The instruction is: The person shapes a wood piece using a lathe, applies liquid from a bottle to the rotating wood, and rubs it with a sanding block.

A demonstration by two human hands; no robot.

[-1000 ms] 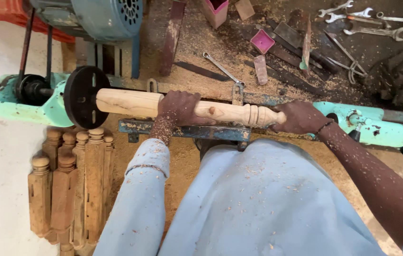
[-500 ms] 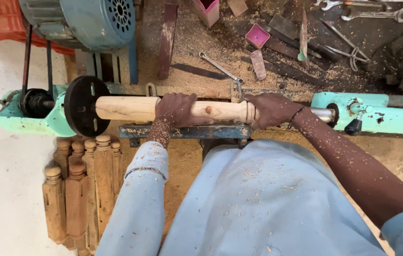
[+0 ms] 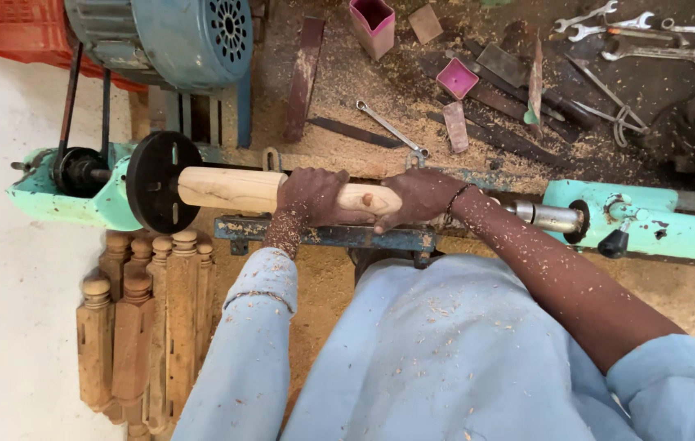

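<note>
Workpiece: pale turned wooden spindle lying level on the lathe, left end against the black faceplate, right end hidden under the hands.
Left hand: wrapped over the middle of the spindle, fingers curled together around it, wrist and cuff flecked with sawdust.
Right hand: closed over the spindle's right end, fingers pressed together, thumb towards the left hand; the two hands almost touch.
Tailstock: green casting to the right, its steel barrel near the right wrist; contact with the wood cannot be told.
Drive: blue motor far left, belts running down to the green headstock.
Surroundings: tool rest bar just near of the spindle; finished turned balusters stacked near left; spanners and pink boxes on the far, sawdust-covered bench.
Handling advice: judged from the grip, keep both hands square over the wood, hold it in line with faceplate and barrel, keep cuffs off the belts.
</note>
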